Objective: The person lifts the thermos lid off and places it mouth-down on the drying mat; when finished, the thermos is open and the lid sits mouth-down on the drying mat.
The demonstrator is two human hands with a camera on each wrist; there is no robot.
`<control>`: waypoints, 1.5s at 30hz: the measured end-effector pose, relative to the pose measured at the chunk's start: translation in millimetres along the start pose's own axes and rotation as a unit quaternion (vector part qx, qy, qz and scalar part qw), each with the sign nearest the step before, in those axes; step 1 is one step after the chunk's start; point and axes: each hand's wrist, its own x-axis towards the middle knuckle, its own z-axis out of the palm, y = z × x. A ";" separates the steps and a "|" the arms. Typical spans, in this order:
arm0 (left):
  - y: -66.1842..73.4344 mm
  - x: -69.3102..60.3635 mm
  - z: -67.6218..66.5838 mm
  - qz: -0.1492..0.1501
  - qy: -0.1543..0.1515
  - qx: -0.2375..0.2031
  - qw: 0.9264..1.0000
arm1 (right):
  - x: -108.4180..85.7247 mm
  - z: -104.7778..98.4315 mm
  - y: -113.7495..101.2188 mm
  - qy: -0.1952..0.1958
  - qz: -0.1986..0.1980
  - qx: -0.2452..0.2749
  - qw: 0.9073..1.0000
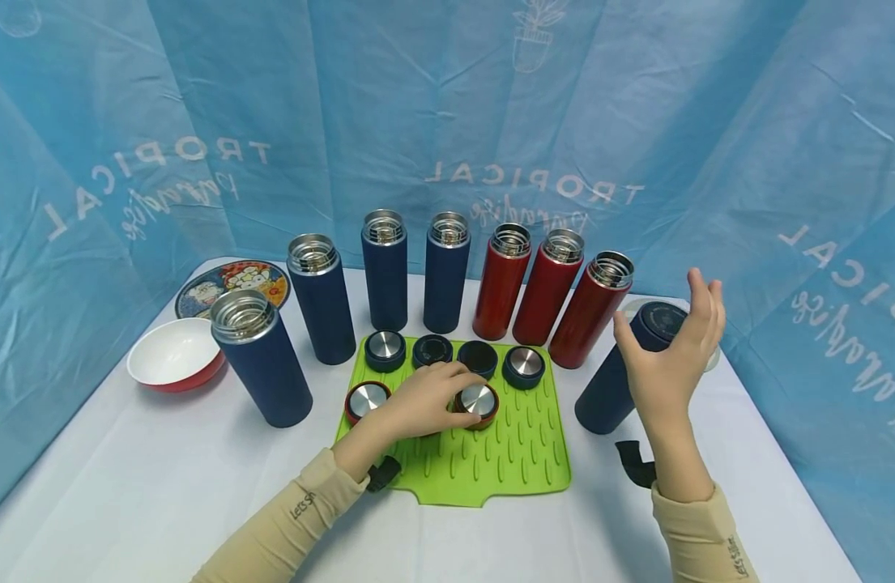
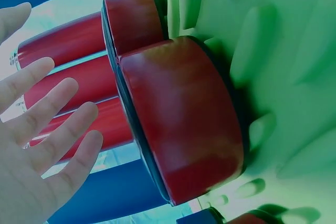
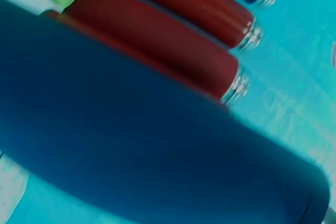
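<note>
My left hand [image 1: 427, 398] is over the green ridged mat [image 1: 494, 465], its fingertips around a red-sided lid [image 1: 478, 402] with a steel inner face up. In the left wrist view its fingers [image 2: 65, 111] are spread, with a gap before the red lid [image 2: 184, 124]. Another red lid [image 1: 367, 401] lies left of the wrist; the mat between is hidden by the hand. At the right, my right hand [image 1: 666, 372] is raised, thumb and fingers apart, beside a navy bottle [image 1: 611, 385] topped with a dark lid [image 1: 663, 320]. Whether it touches the bottle I cannot tell.
Several navy lids [image 1: 523, 367] line the mat's back edge. Behind stand lidless navy bottles [image 1: 387, 279] and three lidless red bottles [image 1: 545, 295]. A red-and-white bowl [image 1: 173, 356] and a patterned round plate [image 1: 232, 285] are at the left. A blue printed curtain [image 1: 389, 105] surrounds the table.
</note>
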 end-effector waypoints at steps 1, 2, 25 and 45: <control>-0.3 -0.2 0.2 0.001 0.001 0.000 1.000 | 1.2 -3.0 2.8 -0.006 0.007 -0.005 1.000; -0.8 -0.3 0.6 0.003 0.001 0.003 1.000 | 2.5 -6.0 5.7 -0.012 0.013 -0.007 1.000; -3.6 -3.4 4.9 0.002 -0.013 0.009 1.000 | 23.5 -44.4 105.0 -0.407 0.161 0.347 0.829; -7.8 -1.0 8.0 0.005 -0.020 0.013 1.000 | -13.6 -20.0 136.7 -0.457 0.200 0.317 0.807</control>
